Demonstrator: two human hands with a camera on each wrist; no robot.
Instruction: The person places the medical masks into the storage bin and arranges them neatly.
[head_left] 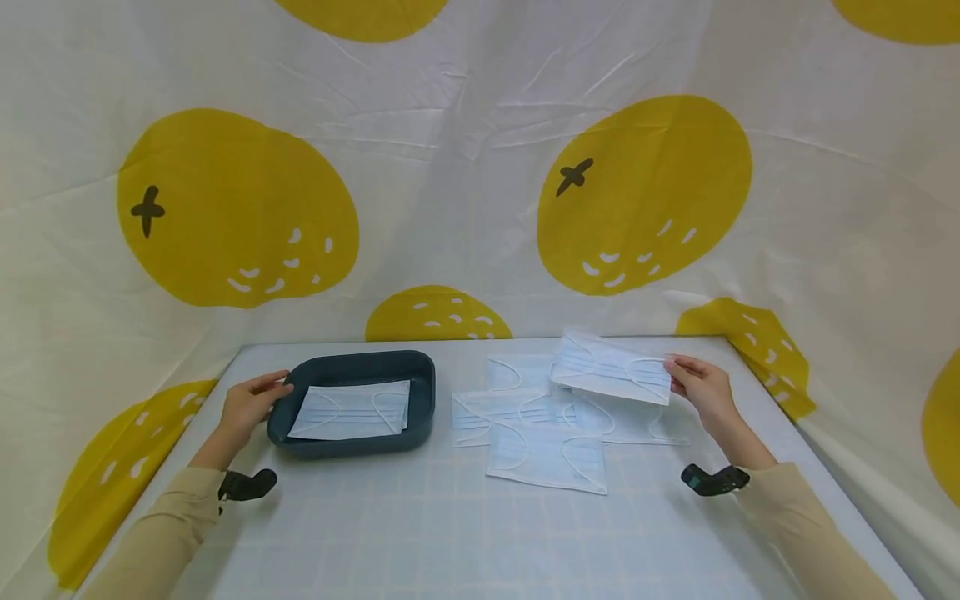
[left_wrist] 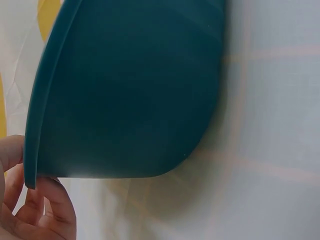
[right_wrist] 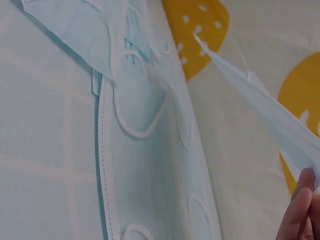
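On the left of the table, a dark teal tray (head_left: 360,450) holds light blue face masks (head_left: 348,411), stacked flat. My left hand (head_left: 251,406) pinches the tray's left rim; in the left wrist view its thumb and fingers (left_wrist: 56,200) lie on either side of the rim. To the right, my right hand (head_left: 701,387) pinches one face mask (head_left: 611,367) by its right end, raised above a loose pile of overlapping masks (head_left: 547,458). From the right wrist view, that held mask (right_wrist: 265,107) appears nearly edge-on, apart from the pile.
A pale checked cloth (head_left: 375,533) covers the table. Behind it hangs a white curtain (head_left: 450,208) printed with yellow fruit, reaching down to the table's back edge and sides. Both wrists carry small black camera mounts (head_left: 716,481).
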